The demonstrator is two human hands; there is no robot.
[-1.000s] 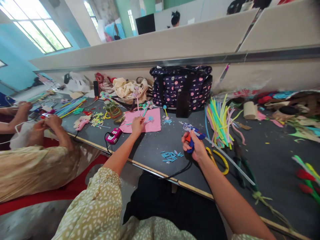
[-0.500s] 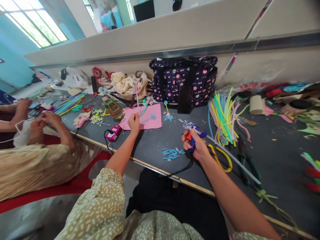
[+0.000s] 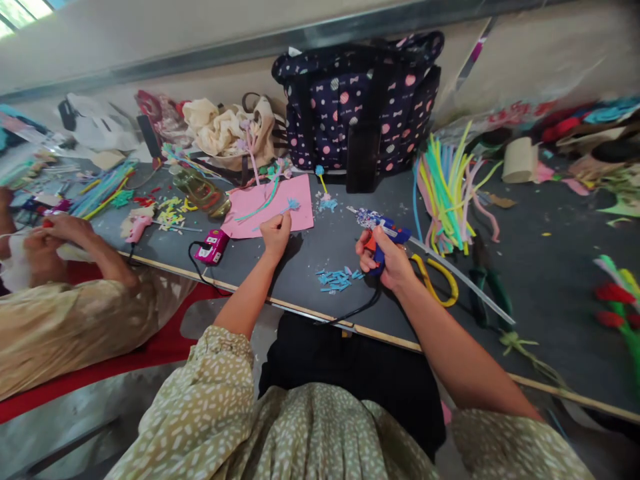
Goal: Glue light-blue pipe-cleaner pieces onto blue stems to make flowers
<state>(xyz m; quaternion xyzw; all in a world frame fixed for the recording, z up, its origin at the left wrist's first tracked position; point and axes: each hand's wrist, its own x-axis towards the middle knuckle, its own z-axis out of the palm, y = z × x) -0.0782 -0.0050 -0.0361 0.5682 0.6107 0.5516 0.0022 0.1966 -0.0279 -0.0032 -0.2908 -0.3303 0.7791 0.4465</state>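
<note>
My right hand (image 3: 384, 257) is wrapped round a blue glue gun (image 3: 395, 231) with an orange trigger. Its crusted nozzle points left, and a long clear glue stick (image 3: 460, 280) sticks out behind. My left hand (image 3: 276, 237) is closed at the front edge of a pink sheet (image 3: 300, 190); whatever its fingers hold is hidden. Just beyond them, a fuzzy blue flower (image 3: 293, 204) on a thin stem shows over the sheet. Short blue pieces (image 3: 336, 280) lie in a pile between my hands. A small blue flower on a yellow stem (image 3: 321, 179) is farther back.
Yellow-handled scissors (image 3: 443, 287), green-handled pliers (image 3: 487, 287) and a bundle of pipe cleaners (image 3: 450, 193) are at right. A dark patterned bag (image 3: 330, 107) stands behind. Left are a pink power socket (image 3: 213, 247), an oil-like bottle (image 3: 203, 193) and a co-worker's hands (image 3: 65, 230).
The view has tilted down and shifted. My left hand has moved right and nearer to me across the pink sheet. My right hand keeps hold of the glue gun.
</note>
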